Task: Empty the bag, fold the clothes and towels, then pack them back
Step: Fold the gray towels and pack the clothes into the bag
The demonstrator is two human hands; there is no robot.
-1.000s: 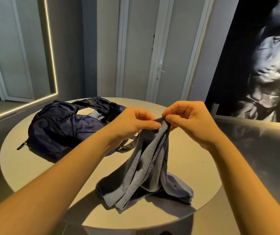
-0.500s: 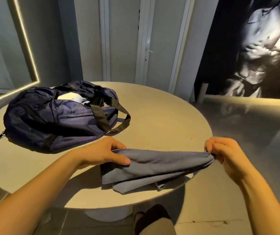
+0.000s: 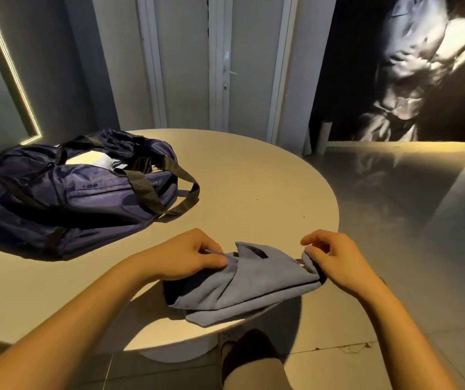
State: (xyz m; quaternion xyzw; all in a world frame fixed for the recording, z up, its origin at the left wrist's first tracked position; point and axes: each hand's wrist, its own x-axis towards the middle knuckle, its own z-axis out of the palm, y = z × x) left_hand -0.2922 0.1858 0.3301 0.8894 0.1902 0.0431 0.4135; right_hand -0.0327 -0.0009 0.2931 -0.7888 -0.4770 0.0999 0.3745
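Our left hand pinches towel at 9 o'clock end, right hand grips 3 o'clock end; we should pull taut, match edges.

Outstretched left hand and right hand pinch, fingers curled

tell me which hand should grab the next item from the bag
Probably the left hand: it pinches the towel on the side nearer the open bag; the right hand would have to cross over.
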